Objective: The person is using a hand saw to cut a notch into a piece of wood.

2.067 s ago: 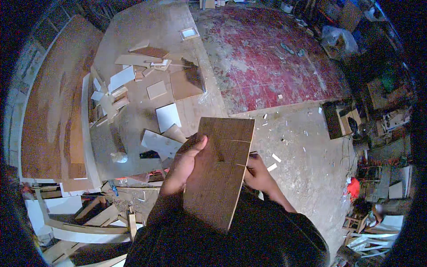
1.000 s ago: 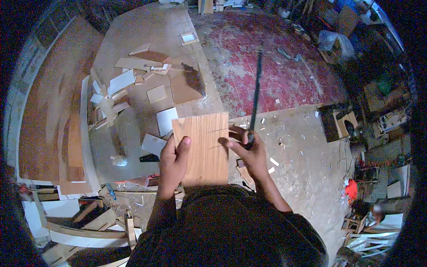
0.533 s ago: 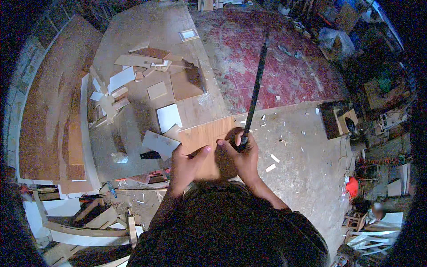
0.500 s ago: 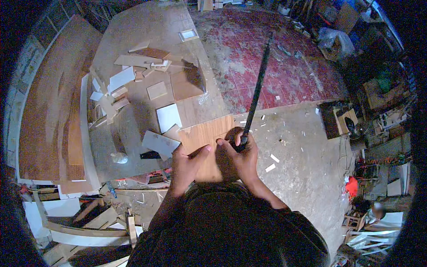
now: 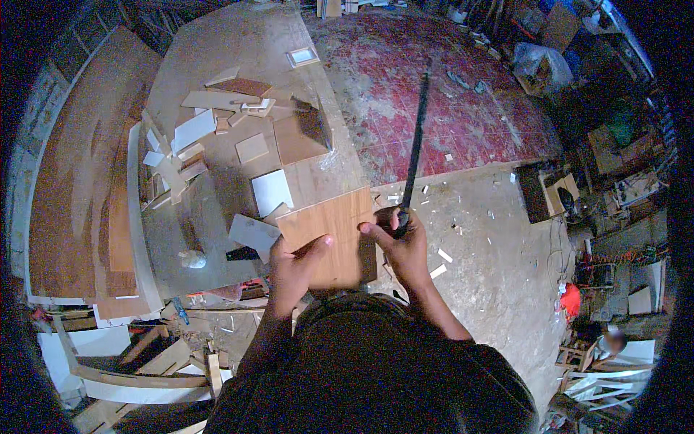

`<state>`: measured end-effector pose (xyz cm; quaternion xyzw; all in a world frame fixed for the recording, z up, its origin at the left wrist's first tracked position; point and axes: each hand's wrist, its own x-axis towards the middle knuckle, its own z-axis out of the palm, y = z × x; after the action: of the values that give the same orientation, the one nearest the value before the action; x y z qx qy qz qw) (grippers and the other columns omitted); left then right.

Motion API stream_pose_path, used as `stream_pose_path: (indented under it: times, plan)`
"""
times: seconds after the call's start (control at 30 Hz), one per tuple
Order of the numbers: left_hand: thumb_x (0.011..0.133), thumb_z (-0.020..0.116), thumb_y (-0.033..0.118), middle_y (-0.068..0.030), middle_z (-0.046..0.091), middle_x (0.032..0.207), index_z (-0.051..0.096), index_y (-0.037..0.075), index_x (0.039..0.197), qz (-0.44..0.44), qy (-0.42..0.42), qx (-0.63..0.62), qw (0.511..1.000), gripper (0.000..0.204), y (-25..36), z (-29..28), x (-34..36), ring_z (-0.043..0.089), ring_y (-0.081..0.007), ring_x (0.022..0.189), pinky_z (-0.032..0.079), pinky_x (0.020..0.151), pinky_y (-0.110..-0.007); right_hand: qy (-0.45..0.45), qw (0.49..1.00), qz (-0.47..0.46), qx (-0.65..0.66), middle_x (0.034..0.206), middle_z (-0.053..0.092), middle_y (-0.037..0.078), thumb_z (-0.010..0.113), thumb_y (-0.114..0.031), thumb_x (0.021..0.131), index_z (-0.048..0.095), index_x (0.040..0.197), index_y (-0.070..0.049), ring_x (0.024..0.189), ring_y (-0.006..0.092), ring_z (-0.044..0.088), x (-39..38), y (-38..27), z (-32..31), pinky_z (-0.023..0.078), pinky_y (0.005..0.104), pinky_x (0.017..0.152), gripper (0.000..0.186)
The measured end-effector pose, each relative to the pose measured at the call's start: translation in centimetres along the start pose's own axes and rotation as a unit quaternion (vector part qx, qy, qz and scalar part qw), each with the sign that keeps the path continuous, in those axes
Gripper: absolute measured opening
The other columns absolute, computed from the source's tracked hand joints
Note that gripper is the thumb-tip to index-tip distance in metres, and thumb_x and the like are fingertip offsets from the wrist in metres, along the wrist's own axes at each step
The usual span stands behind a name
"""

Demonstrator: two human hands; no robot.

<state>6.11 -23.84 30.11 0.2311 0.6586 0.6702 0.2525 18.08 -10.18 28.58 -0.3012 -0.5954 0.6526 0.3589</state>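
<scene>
A flat light-brown wood-grain board lies between my hands, close in front of my body. My left hand grips its left side, with the thumb lying on the top face and the fingers hidden beneath. At the right edge, the thumb of my right hand presses against the board. Curled fingers of that same hand hold the near end of a long, narrow, black blade-like tool, which points away and slightly right. Its exact kind is unclear.
Wood offcuts and a white square piece are scattered over the worktable. Scrap strips pile up at lower left. Small chips lie on the concrete floor, with red tiles beyond.
My left hand has shifted left with the board, which is now slightly turned. My right hand has moved a little right, and the black tool stands more upright in view.
</scene>
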Motion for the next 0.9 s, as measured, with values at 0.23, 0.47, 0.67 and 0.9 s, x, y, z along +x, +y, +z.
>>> stream_pose_path:
  times: [0.23,0.47,0.67,0.9]
  plan:
    - [0.081,0.074,0.010,-0.0062,0.068,0.099,0.061,0.000,0.107,-0.002,0.016,0.022,1.000,0.031,-0.6,0.4,0.3,0.064,-0.0135,0.087,0.051,0.078,-0.029,-0.006,0.995,-0.014,-0.094,0.077,0.055,0.001,0.077,0.001,0.076,0.037,0.075,-0.012,0.073,0.0090,0.052,0.9,2.3,0.3,0.045,0.0242,0.067,0.042]
    - [0.082,0.073,0.011,-0.0075,0.067,0.102,0.059,-0.001,0.109,-0.050,0.038,-0.004,0.998,0.032,-2.6,0.8,0.3,0.063,-0.0139,0.090,0.050,0.082,-0.030,-0.022,0.995,-0.016,-0.093,0.068,0.054,0.002,0.078,-0.009,0.076,0.038,0.072,-0.011,0.063,0.0134,0.050,0.8,1.3,1.2,0.044,0.0271,0.060,0.040]
    - [0.083,0.072,0.011,-0.0080,0.067,0.102,0.059,-0.001,0.109,-0.044,0.029,-0.020,0.998,0.032,-2.9,0.6,0.6,0.063,-0.0150,0.091,0.050,0.082,-0.031,-0.028,0.988,-0.031,-0.145,0.074,0.053,0.001,0.073,0.003,0.079,0.038,0.074,-0.011,0.070,0.0077,0.049,0.8,1.8,1.3,0.042,0.0229,0.065,0.038]
    - [0.080,0.074,0.010,-0.0094,0.066,0.102,0.057,-0.001,0.111,-0.027,-0.006,-0.011,1.000,0.036,-3.8,0.4,1.3,0.063,-0.0167,0.092,0.050,0.083,-0.031,-0.040,0.983,-0.030,-0.177,0.076,0.053,0.002,0.074,0.004,0.078,0.038,0.079,-0.011,0.072,0.0097,0.050,0.7,-0.9,2.2,0.043,0.0243,0.067,0.039]
